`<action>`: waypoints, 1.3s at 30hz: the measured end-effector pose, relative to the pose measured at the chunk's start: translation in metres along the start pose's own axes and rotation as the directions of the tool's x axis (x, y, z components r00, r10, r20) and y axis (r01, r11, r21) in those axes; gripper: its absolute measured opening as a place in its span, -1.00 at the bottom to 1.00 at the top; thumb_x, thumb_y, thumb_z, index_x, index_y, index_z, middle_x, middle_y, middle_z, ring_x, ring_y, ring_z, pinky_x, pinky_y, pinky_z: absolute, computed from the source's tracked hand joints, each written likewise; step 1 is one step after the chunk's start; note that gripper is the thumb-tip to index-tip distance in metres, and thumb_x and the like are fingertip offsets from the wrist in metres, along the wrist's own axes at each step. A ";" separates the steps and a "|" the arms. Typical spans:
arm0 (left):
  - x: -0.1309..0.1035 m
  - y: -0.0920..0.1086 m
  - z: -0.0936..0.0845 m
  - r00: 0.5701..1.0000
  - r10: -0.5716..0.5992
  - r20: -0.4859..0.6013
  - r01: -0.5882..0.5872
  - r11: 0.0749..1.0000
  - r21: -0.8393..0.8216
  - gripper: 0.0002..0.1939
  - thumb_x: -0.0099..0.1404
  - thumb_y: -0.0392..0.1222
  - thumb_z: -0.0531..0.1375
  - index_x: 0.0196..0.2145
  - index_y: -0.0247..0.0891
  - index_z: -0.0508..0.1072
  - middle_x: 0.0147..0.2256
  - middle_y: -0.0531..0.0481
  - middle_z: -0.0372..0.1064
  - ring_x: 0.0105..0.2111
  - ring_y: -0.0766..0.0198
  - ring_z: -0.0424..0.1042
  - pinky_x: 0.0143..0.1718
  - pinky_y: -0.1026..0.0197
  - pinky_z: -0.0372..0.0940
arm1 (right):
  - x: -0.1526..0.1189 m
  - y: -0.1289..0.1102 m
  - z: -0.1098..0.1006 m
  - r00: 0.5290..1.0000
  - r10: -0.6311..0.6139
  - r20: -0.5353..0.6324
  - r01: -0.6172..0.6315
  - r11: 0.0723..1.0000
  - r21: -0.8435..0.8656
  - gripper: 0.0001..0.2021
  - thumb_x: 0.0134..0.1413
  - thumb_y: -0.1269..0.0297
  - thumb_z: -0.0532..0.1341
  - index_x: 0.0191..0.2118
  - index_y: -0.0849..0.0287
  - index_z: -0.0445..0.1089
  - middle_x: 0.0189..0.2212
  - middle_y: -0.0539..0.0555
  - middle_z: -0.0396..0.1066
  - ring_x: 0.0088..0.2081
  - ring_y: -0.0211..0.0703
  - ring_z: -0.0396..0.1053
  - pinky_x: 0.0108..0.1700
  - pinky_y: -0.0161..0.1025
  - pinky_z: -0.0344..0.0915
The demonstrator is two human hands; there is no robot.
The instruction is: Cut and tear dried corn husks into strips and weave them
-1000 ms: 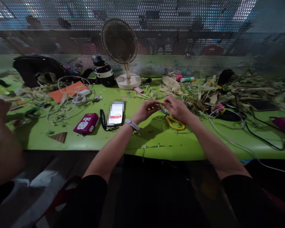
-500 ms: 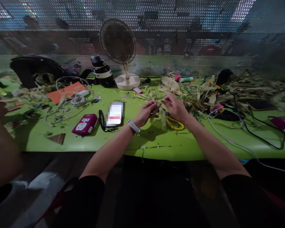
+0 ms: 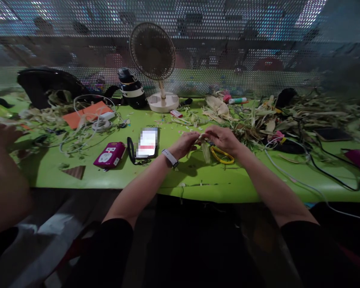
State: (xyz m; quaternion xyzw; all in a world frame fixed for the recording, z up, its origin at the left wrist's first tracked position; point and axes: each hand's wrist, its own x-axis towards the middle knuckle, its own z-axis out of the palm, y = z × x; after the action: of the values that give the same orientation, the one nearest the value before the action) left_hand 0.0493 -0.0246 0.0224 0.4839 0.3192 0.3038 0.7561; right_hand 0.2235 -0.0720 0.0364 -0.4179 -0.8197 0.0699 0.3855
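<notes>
Pale green corn husk strips [image 3: 205, 153] hang down between my two hands above the green table. My left hand [image 3: 186, 144], with a light watch band on its wrist, pinches the husk from the left. On the other side my right hand [image 3: 222, 139] has its fingers closed on the top of the same husk, and the fingertips of both hands nearly meet. Scissors with yellow handles [image 3: 222, 156] lie on the table just below my right hand. Their blades are mostly hidden. To the left of my left hand lies a phone [image 3: 147, 143] with a lit screen.
Piles of dried husk [image 3: 264, 116] spread across the right and back. A fan [image 3: 163, 102] and a dark bottle [image 3: 134, 94] stand behind. A purple power socket [image 3: 109, 155], cables and an orange paper [image 3: 88, 114] lie left. Another person's arm [image 3: 6, 172] reaches in at far left.
My hands have drawn closer together at the husk, and my right hand has lowered slightly with its fingers more folded. The view has shifted a little to the left.
</notes>
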 end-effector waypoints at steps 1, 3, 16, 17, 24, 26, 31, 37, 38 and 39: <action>0.000 -0.001 0.001 0.999 0.048 0.002 -0.048 0.999 0.016 -0.77 0.01 -0.18 0.36 -0.48 -0.29 0.37 -0.55 0.12 0.27 -0.57 0.48 0.25 -0.61 0.40 0.00 | 0.000 0.000 0.000 1.000 0.002 0.006 -0.002 1.000 0.007 -0.65 0.27 -0.02 0.07 -0.27 0.15 0.42 -0.36 0.09 0.47 -0.37 -0.18 0.36 -0.30 -0.27 0.23; 0.000 -0.003 0.002 0.987 0.162 -0.021 -0.161 0.986 0.042 -0.73 0.00 -0.15 0.39 -0.46 -0.27 0.36 -0.56 0.13 0.26 -0.58 0.49 0.24 -0.62 0.41 -0.02 | 0.000 -0.001 0.001 0.999 0.031 -0.009 -0.031 0.999 0.009 -0.66 0.26 -0.03 0.08 -0.27 0.13 0.41 -0.34 0.10 0.47 -0.34 -0.16 0.38 -0.27 -0.25 0.23; -0.001 -0.002 0.009 0.880 0.465 -0.102 -0.467 0.884 0.000 -0.64 -0.05 -0.05 0.45 -0.45 -0.26 0.39 -0.49 0.14 0.32 -0.51 0.51 0.22 -0.45 0.38 0.15 | 0.006 0.002 0.008 0.860 0.499 -0.105 -0.397 0.785 0.474 -0.55 -0.02 -0.21 0.26 -0.38 0.10 0.23 -0.60 -0.08 0.24 -0.59 -0.30 0.16 -0.54 -0.30 0.10; 0.000 -0.003 0.008 0.878 0.467 -0.105 -0.470 0.883 -0.002 -0.64 -0.07 -0.07 0.46 -0.44 -0.26 0.40 -0.48 0.14 0.33 -0.50 0.51 0.23 -0.45 0.38 0.15 | 0.007 0.001 0.008 0.846 0.526 -0.089 -0.415 0.753 0.511 -0.56 -0.03 -0.20 0.28 -0.38 0.10 0.23 -0.62 -0.09 0.24 -0.62 -0.32 0.15 -0.57 -0.31 0.08; 0.015 -0.004 -0.009 0.875 0.353 -0.331 -0.381 0.925 -0.021 -0.70 -0.04 -0.18 0.44 -0.50 -0.28 0.37 -0.57 0.18 0.25 -0.62 0.55 0.10 -0.60 0.37 0.01 | 0.009 0.001 0.001 0.712 0.681 0.172 -0.524 0.353 0.775 -0.46 -0.23 0.15 0.48 -0.12 0.08 0.26 -0.60 -0.18 0.34 -0.74 -0.43 0.09 -0.66 -0.35 0.13; 0.020 -0.003 -0.014 0.872 0.307 -0.381 -0.365 0.927 -0.087 -0.70 -0.04 -0.22 0.44 -0.51 -0.28 0.36 -0.57 0.18 0.26 -0.64 0.56 0.11 -0.63 0.38 -0.01 | 0.010 0.002 -0.002 0.702 0.683 0.201 -0.506 0.280 0.816 -0.42 -0.24 0.25 0.47 -0.04 0.06 0.27 -0.55 -0.19 0.39 -0.70 -0.42 0.18 -0.60 -0.35 0.26; 0.025 -0.001 -0.022 0.871 0.231 -0.433 -0.332 0.927 -0.173 -0.70 0.00 -0.28 0.42 -0.52 -0.27 0.32 -0.60 0.20 0.22 -0.66 0.58 0.15 -0.66 0.40 -0.02 | 0.010 0.003 -0.004 0.750 0.627 0.210 -0.438 0.233 0.868 -0.53 -0.22 0.33 0.45 -0.09 0.05 0.39 -0.37 -0.09 0.52 -0.47 -0.35 0.42 -0.32 -0.29 0.46; 0.021 -0.003 -0.015 0.913 0.219 -0.343 -0.291 0.941 -0.173 -0.74 -0.01 -0.33 0.41 -0.53 -0.29 0.35 -0.58 0.18 0.27 -0.65 0.59 0.15 -0.67 0.41 -0.02 | 0.008 0.003 0.002 0.799 0.594 0.092 -0.307 0.271 0.912 -0.63 -0.31 0.18 0.52 -0.29 0.09 0.50 -0.41 -0.08 0.54 -0.34 -0.34 0.49 -0.13 -0.30 0.46; 0.020 -0.004 -0.014 0.918 0.223 -0.327 -0.290 0.941 -0.172 -0.74 -0.02 -0.34 0.42 -0.53 -0.30 0.36 -0.58 0.17 0.27 -0.65 0.59 0.14 -0.67 0.41 -0.02 | 0.008 0.002 0.002 0.805 0.589 0.072 -0.281 0.272 0.920 -0.61 -0.33 0.17 0.53 -0.28 0.08 0.51 -0.40 -0.09 0.54 -0.33 -0.34 0.49 -0.11 -0.31 0.46; 0.020 -0.004 -0.012 0.922 0.225 -0.315 -0.289 0.941 -0.174 -0.75 -0.03 -0.34 0.42 -0.54 -0.30 0.37 -0.58 0.17 0.28 -0.65 0.59 0.13 -0.66 0.41 -0.02 | 0.008 0.001 0.002 0.811 0.582 0.057 -0.262 0.274 0.925 -0.59 -0.35 0.18 0.54 -0.27 0.07 0.51 -0.39 -0.09 0.55 -0.32 -0.34 0.50 -0.10 -0.31 0.46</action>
State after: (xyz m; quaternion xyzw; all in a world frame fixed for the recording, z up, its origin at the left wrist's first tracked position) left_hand 0.0525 -0.0043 0.0109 0.3863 0.3252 0.5017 0.7024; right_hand 0.2200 -0.0653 0.0389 -0.3509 -0.4354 0.5383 0.6305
